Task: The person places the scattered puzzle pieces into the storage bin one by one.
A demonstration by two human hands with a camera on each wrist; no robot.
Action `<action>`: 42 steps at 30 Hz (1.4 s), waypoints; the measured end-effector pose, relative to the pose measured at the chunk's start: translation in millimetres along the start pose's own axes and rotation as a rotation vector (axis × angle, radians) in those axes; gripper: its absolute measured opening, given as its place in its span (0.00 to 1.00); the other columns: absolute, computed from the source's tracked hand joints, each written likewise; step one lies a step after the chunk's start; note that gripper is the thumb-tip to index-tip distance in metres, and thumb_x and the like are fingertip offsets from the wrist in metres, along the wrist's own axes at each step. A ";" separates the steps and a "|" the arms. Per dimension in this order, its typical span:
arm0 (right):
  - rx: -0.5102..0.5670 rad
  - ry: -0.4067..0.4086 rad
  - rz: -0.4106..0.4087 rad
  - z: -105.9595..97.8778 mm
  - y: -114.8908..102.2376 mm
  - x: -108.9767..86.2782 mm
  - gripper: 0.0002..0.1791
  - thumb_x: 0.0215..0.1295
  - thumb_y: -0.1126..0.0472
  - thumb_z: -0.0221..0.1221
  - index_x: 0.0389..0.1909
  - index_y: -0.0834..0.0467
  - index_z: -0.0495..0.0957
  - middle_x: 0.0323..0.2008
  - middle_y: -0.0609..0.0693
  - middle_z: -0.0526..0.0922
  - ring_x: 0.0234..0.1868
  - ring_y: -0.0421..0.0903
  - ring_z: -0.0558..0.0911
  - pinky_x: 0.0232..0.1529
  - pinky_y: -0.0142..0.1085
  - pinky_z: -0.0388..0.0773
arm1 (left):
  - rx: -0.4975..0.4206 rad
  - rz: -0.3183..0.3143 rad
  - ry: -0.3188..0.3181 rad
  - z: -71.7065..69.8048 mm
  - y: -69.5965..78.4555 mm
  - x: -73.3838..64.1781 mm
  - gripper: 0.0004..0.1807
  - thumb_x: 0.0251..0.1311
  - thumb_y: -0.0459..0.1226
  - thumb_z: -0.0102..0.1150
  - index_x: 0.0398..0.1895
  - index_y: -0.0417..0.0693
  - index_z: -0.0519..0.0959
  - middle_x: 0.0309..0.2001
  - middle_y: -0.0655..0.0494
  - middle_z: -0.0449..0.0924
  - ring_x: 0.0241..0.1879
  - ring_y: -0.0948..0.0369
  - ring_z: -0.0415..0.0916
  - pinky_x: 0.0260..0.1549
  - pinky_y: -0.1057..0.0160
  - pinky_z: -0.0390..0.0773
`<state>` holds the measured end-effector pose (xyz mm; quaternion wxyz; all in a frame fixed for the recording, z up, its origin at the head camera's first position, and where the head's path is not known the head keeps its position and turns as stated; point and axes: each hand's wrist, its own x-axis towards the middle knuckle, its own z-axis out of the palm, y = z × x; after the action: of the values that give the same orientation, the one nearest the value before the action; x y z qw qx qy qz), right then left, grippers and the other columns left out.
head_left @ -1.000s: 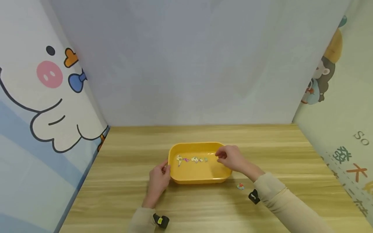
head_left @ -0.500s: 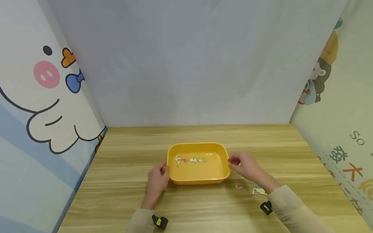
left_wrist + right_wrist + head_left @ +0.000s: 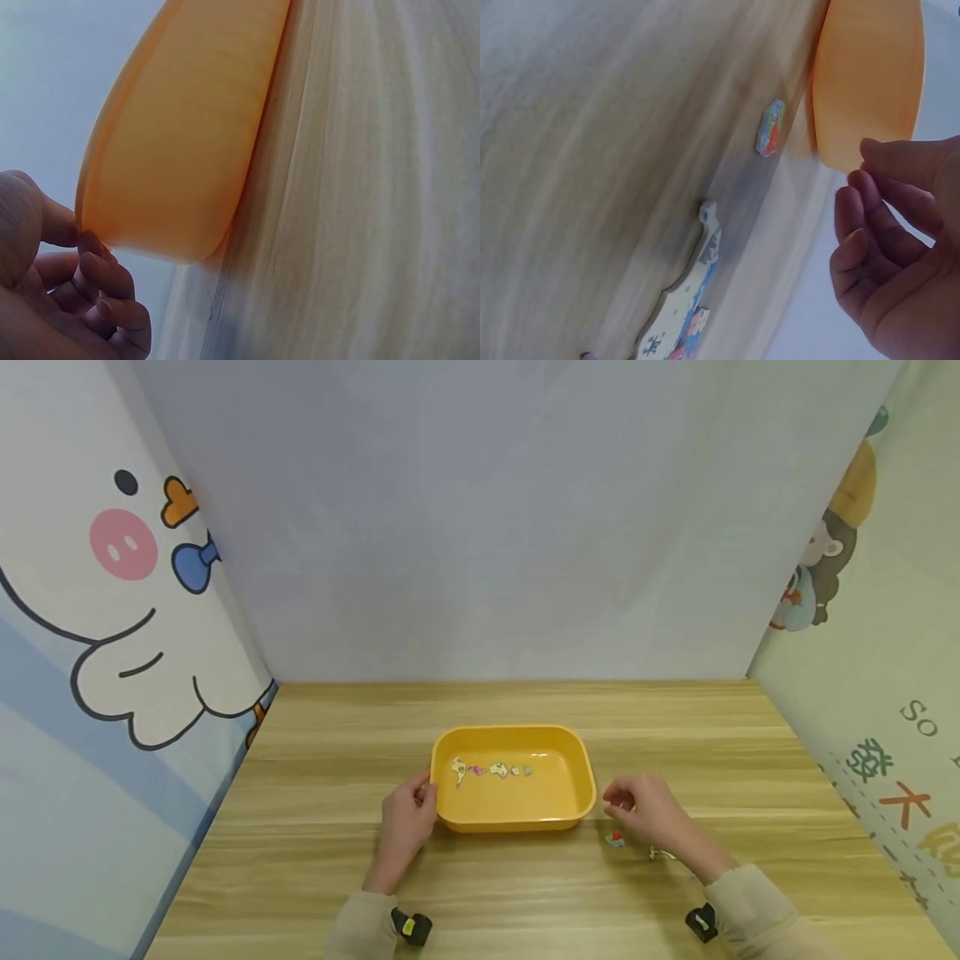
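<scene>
My left hand [image 3: 408,817] pinches the left rim of a yellow plastic tray [image 3: 510,824] between thumb and fingers; the left wrist view shows the thumb and fingertips at the tray's edge. Inside the tray, several small flat printed pieces lie in a row, among them a cream one [image 3: 459,772] and a pink one [image 3: 477,771]. Just right of the tray, my right hand [image 3: 647,814] hovers with fingers loosely bent and nothing between them. Close below it on the table lies a small red, green and blue piece [image 3: 770,128]. A long cream piece with blue print [image 3: 681,296] is partly hidden by the hand.
The tray stands on a wood-grain table [image 3: 337,735]. A grey wall covering [image 3: 480,527] rises along the back edge, with cartoon-printed panels to the left and right. Another dark bit [image 3: 589,356] shows at the lower edge of the right wrist view.
My right hand has moved from over the tray's right end out past its rim, then down toward the pieces on the table. The left hand stays at the rim.
</scene>
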<state>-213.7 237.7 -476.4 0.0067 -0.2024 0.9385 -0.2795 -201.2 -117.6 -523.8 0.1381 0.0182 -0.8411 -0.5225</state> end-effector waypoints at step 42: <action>-0.106 -0.216 -0.046 2.4 13.4 -8.8 0.12 0.45 0.67 0.72 0.20 0.54 0.77 0.18 0.39 0.73 0.21 0.37 0.69 0.24 0.32 0.70 | 0.009 0.000 0.007 0.1 2.3 -0.1 0.17 0.62 0.30 0.56 0.53 0.31 0.77 0.20 0.56 0.71 0.16 0.65 0.66 0.13 0.68 0.68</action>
<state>-210.4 249.9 -486.4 0.0906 -0.2528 0.9410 -0.2059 -200.8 -116.4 -521.9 0.1411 0.0207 -0.8431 -0.5185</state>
